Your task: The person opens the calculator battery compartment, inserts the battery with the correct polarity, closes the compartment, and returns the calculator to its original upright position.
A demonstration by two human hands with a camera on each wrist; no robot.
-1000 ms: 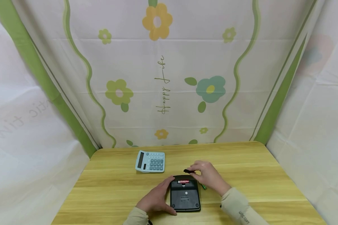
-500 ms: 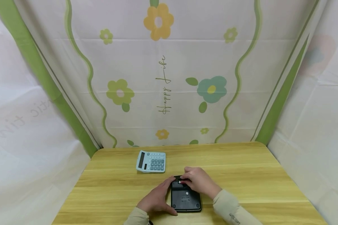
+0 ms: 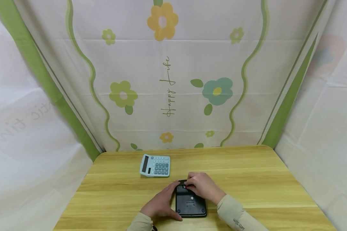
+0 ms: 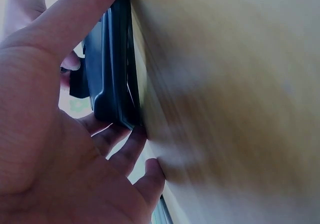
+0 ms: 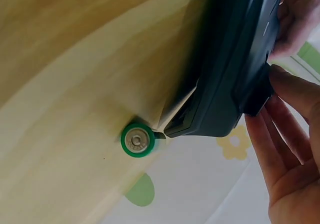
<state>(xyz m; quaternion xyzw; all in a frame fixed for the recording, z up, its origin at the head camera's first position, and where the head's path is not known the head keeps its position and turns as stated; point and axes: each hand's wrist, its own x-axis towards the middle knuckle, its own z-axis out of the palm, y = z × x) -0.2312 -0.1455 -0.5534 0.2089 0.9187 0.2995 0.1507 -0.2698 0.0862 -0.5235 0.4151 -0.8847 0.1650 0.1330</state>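
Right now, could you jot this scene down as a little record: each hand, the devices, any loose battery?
Left hand: holds the black device by its edges
Right hand: pinches a small black cover at the device's far end
Black device: underside up
Green battery: on the table, beside the device
Light-blue calculator: keys up, untouched

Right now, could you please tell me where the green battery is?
Left of centre in the right wrist view, the green battery lies on the wooden table beside the black device's lower end.

Table (image 3: 254, 163) free at far right, blue calculator (image 3: 155, 166) obstructing left, green battery (image 5: 137, 140) near black device (image 3: 191, 205)
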